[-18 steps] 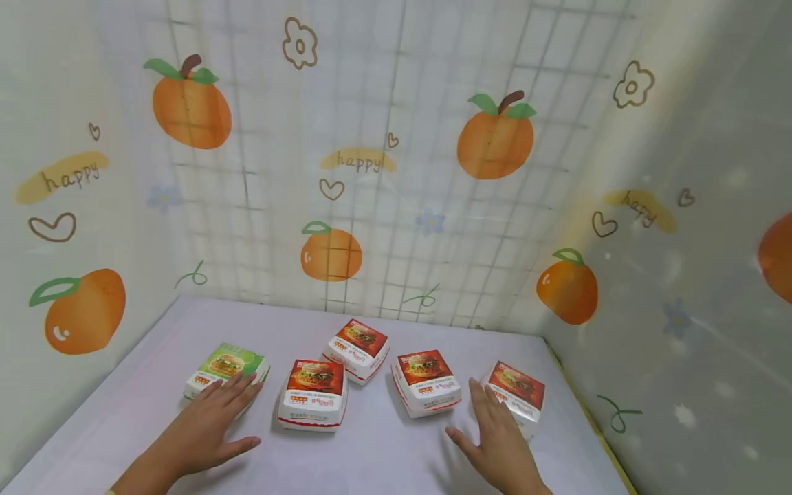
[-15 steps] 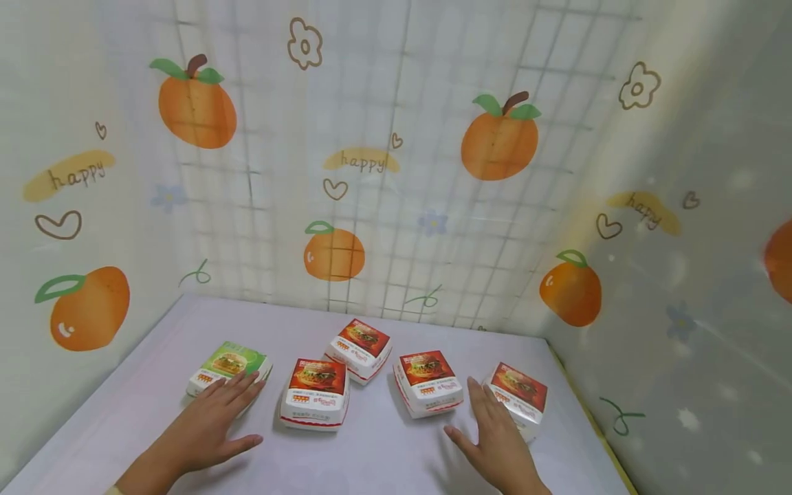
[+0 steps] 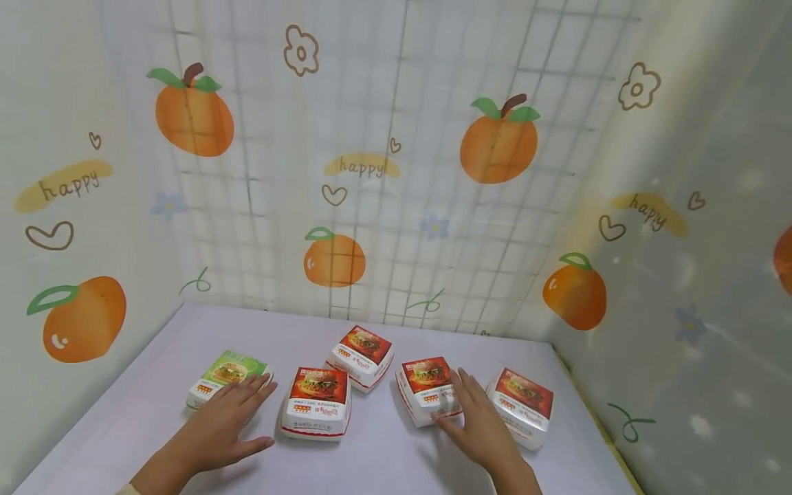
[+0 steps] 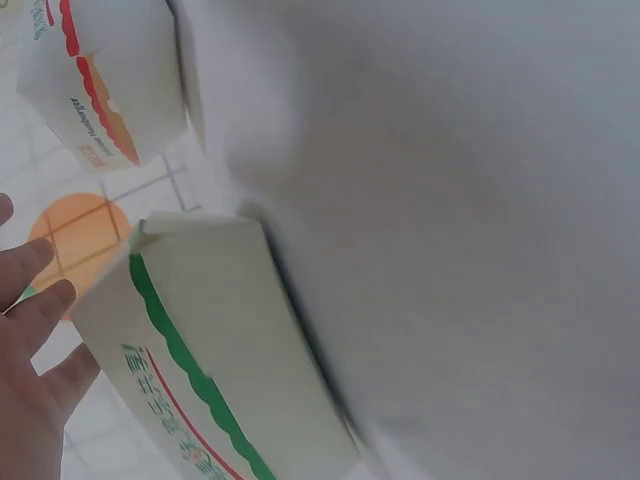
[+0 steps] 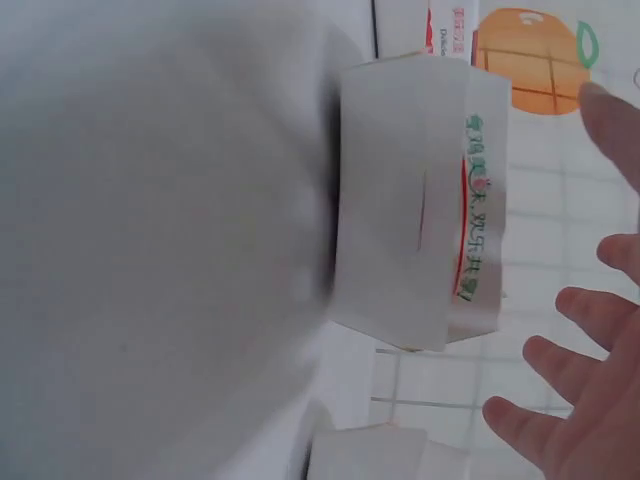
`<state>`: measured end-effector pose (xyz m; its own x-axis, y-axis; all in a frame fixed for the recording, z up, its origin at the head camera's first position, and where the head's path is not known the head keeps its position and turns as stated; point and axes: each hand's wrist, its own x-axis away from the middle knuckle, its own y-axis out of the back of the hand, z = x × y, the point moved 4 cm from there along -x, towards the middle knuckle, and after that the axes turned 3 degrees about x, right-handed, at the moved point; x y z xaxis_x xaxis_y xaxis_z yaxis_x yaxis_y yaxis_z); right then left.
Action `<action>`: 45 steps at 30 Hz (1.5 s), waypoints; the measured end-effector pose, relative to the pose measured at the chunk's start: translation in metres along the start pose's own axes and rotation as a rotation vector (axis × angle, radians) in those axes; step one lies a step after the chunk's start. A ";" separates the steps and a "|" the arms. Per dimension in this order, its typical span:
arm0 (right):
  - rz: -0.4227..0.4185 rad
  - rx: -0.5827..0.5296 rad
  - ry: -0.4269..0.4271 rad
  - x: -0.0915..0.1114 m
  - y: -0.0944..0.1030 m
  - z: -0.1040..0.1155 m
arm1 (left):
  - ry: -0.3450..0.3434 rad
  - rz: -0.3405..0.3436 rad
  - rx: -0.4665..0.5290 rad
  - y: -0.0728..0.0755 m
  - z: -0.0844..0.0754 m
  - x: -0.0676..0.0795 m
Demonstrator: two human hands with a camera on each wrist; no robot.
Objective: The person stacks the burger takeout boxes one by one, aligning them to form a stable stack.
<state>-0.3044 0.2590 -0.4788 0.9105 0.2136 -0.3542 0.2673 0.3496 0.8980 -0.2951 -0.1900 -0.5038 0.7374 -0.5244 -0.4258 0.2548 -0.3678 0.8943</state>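
Near the left of the head view sits a green-and-white burger box (image 3: pixel 207 386). My left hand (image 3: pixel 216 427) hovers over its near side with fingers spread, holding nothing. The left wrist view shows that hand (image 4: pixel 35 385) beside the box's green-edged side (image 4: pixel 225 330). My right hand (image 3: pixel 485 427) is over the near right corner of a red-and-white burger box (image 3: pixel 423 388), thumb out and palm down. In the right wrist view its fingers (image 5: pixel 570 370) stand apart from a white box side (image 5: pixel 395 205). Contact with the box is not visible in either wrist view.
Two more red-and-white burger boxes stand between the hands, one in front (image 3: pixel 314 412) and one behind (image 3: pixel 360 357). Another red burger box (image 3: pixel 522 407) is right of my right hand. A fruit-printed curtain (image 3: pixel 371 240) encloses the back and sides of the pale table (image 3: pixel 383 460).
My right hand has moved left, off the rightmost box to the red box beside it. The left hand has barely shifted. The boxes keep their places; the head view has tilted slightly.
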 end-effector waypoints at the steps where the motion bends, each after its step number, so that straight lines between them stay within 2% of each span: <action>1: 0.004 -0.019 -0.014 -0.003 0.000 0.000 | 0.008 0.001 -0.002 0.000 0.000 -0.001; 5: 0.062 -0.065 -0.077 -0.011 -0.006 -0.002 | 0.045 0.022 0.012 -0.001 -0.002 -0.008; 10: 0.160 -0.049 -0.116 -0.010 -0.019 -0.004 | 0.071 0.054 0.029 -0.002 -0.006 -0.011; 17: 0.105 -0.028 -0.057 -0.011 -0.015 0.001 | 0.107 0.078 -0.002 0.003 -0.003 -0.022; 24: 0.024 -0.067 -0.055 -0.007 -0.017 -0.005 | 0.107 0.067 0.044 -0.002 -0.011 -0.019; 27: 0.042 -0.102 -0.070 -0.015 -0.025 -0.010 | 0.112 0.070 0.054 -0.005 -0.013 -0.018; 34: 0.151 -0.136 -0.141 -0.035 -0.037 -0.024 | 0.098 0.040 0.079 -0.009 -0.017 -0.027; 39: 0.221 -0.144 -0.183 -0.029 -0.048 -0.021 | 0.146 0.097 0.139 -0.015 -0.020 -0.028; 45: 0.178 -0.157 -0.183 -0.026 -0.047 -0.003 | 0.247 0.193 0.243 -0.023 -0.016 -0.042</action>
<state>-0.3416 0.2396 -0.5131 0.9841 0.1214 -0.1294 0.0596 0.4610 0.8854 -0.3218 -0.1477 -0.5039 0.8933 -0.4116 -0.1806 -0.0369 -0.4676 0.8832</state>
